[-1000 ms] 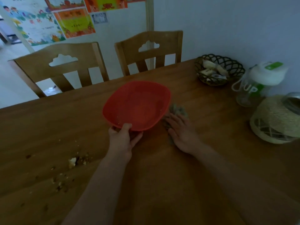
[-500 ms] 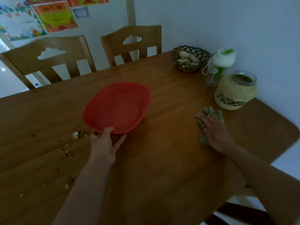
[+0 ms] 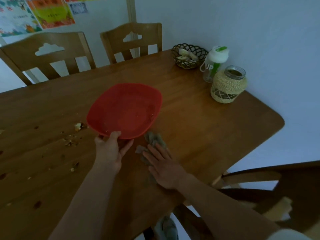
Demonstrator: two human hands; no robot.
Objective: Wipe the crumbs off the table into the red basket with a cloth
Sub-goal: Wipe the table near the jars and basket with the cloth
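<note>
My left hand (image 3: pixel 110 153) grips the near rim of the red basket (image 3: pixel 128 108), thumb on top, holding it tilted just above the wooden table (image 3: pixel 199 129). A few specks lie inside the basket. My right hand (image 3: pixel 164 165) presses flat, fingers spread, on a crumpled grey-green cloth (image 3: pixel 154 139) that lies on the table just right of the basket's near edge. Crumbs (image 3: pixel 72 139) are scattered over the table to the left of the basket, with one pale lump (image 3: pixel 78 126) by its left rim.
At the far right corner stand a dark wire bowl (image 3: pixel 189 56), a clear bottle with a white lid (image 3: pixel 214 64) and a twine-wrapped glass jar (image 3: pixel 228 85). Two wooden chairs (image 3: pixel 52 56) stand behind the table. Another chair (image 3: pixel 259 186) is at the near right.
My right hand has slid the cloth leftward across the table from near the jar to beside the basket. The basket has stayed in my left hand.
</note>
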